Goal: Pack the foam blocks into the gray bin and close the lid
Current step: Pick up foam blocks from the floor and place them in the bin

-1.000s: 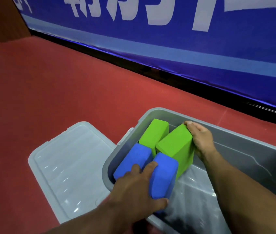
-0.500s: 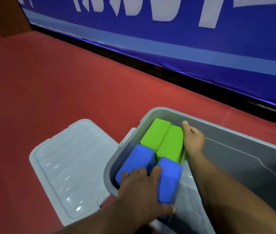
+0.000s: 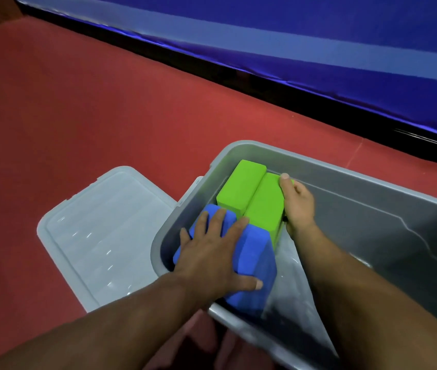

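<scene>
The gray bin (image 3: 345, 166) stands on the red floor with its lid off. Packed into its left end are two green foam blocks (image 3: 238, 188) (image 3: 264, 206) side by side at the far side, and two blue ones (image 3: 213, 210) (image 3: 257, 252) in front of them. My left hand (image 3: 209, 260) lies spread over both blue blocks, its thumb hooked round the near side of the right blue block. My right hand (image 3: 299, 206) holds the right edge of the right green block, fingers over its far corner.
The translucent gray lid (image 3: 105, 231) lies flat on the floor to the left of the bin, touching its left end. The bin's right part holds no blocks. A blue banner wall (image 3: 319, 49) runs along the back of the red floor (image 3: 78, 102).
The right green block and right blue block have been lowered from a tilt to lie level beside the others. My left hand has slid forward across both blue blocks. The camera has tipped downward.
</scene>
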